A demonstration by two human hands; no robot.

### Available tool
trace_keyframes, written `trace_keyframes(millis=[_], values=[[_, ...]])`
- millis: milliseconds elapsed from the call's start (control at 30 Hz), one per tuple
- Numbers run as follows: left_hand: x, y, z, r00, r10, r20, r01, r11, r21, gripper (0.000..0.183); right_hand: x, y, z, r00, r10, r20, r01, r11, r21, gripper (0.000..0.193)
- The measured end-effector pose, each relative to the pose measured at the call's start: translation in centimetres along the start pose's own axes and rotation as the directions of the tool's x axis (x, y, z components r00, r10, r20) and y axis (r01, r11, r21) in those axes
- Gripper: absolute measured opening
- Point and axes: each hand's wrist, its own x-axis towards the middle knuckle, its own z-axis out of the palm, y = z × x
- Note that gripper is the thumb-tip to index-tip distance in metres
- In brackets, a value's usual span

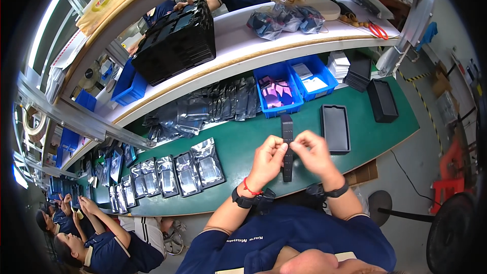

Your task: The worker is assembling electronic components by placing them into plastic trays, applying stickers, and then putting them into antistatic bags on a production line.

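Observation:
A narrow black box [287, 167] stands on its long edge on the green table, straight in front of me, with small pale print along its upper side. My left hand [269, 158] is closed at the box's left side, thumb and index finger pinched together near its middle. From the right, my right hand [313, 153] meets it there, its fingertips also pinched. Whatever is between the fingertips is too small to make out. Just right of my right hand lies an open black box tray [336, 128].
Blue bins [300, 106] with pink-purple cards and white pieces stand behind the box. Silvery bags on black trays [207, 165] line the left; dark pouches [203, 104] pile behind them. Another black box [383, 101] sits at right. A shelf [233, 45] crosses above. Co-workers sit at left.

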Motion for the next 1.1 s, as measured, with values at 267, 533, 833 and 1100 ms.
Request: trace_keyframes(millis=[267,533,833,1100], values=[[-0.4,0.2,-1.9,0.964,0.120,-0.239,-0.113,0.993,0.043,0.010,0.7,1.2,2.6,1.000,-0.009,-0.021,0.011,0.997,0.080,0.014],[1.6,-0.4,-6.9,0.955,0.167,-0.244,0.077,0.655,0.752,0.021,2.3,3.0,-1.7,0.976,0.219,0.004,-0.210,0.930,0.303,0.014],[2.9,-1.4,0.4,0.995,0.101,-0.001,-0.097,0.961,0.258,0.032,1.2,2.4,1.1,0.975,0.218,0.046,-0.221,0.915,0.337,0.013],[3.4,-4.9,-1.8,0.996,0.003,-0.093,0.054,0.793,0.607,0.030,2.6,5.4,-5.2,0.875,0.484,-0.013,-0.414,0.763,0.496,0.016]])
